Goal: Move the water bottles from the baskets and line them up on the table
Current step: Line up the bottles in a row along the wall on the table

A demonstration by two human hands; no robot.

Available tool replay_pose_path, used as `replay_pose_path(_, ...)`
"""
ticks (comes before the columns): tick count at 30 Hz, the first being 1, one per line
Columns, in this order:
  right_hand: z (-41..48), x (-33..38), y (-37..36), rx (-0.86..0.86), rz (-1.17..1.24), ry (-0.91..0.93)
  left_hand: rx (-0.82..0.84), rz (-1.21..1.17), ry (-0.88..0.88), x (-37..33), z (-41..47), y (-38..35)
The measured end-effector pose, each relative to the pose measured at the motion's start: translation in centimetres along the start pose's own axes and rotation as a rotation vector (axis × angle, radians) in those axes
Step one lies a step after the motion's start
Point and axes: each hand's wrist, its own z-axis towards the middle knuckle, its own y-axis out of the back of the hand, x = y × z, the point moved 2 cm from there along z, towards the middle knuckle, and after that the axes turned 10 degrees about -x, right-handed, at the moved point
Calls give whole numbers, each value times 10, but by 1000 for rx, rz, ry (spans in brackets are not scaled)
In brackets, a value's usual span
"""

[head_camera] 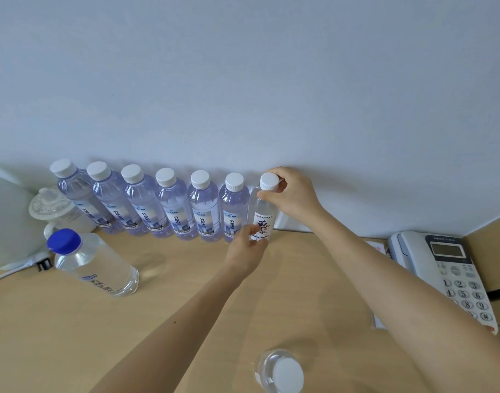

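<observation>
- A white-label bottle (262,224) stands upright at the right end of the row, just beside the last of the six bottles and close against the wall (243,80).
- The right hand (295,194) comes from above and to the right. Its fingers curl round the white cap, and the thumb presses the neck just below it.
- The left hand (244,255) reaches in from below. Its fingertips pinch the lower part of the label on the side facing the camera, so it covers part of the base.
- So the bottle sits between the two hands, the right grasping its top and the left its bottom. I cannot tell whether its base fully rests on the counter (214,307).
- The row (203,211) is six upright bottles with white caps and blue-tinted labels. They stand side by side along the wall, running left from the held bottle.
- A blue-cap bottle (92,265), larger and clear, stands on the counter in front of the row's left end, well apart from both hands.
- A near bottle (280,370) with a white cap stands at the bottom edge, between the two forearms, and is seen from above.
- A lidded cup (53,207) sits left of the row, behind the blue-cap bottle.
- A phone (447,268) lies at the right, beyond the right forearm.
</observation>
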Motion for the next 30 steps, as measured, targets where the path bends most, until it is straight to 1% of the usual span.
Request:
replay_pose_path(5,-15,-1,4,-19,-2,-25,53,28,-19,0,-10,5)
replay_pose_path(10,-40,-11,14,-25,-76,-222,17,61,-74,-2,-25,22)
replay_pose_path(11,-46,-12,15,11,-108,-237,5,68,-94,-2,-27,26)
replay_pose_path(14,-64,-4,10,221,-209,-245,-17,54,-126,3,-35,41)
replay_pose_path(16,-74,9,1,303,-234,-229,-25,43,-142,10,-41,53)
replay_pose_path(20,-87,42,-26,335,-212,-164,-48,5,-106,35,-52,86)
replay_pose_path(23,-96,70,-54,368,-234,-98,-104,-22,-76,56,-57,120)
replay_pose_path(26,-104,99,-90,377,-209,-50,-146,-21,-52,78,-59,159)
replay_pose_path(30,-113,136,-137,324,-192,62,-127,-50,-16,107,-61,203)
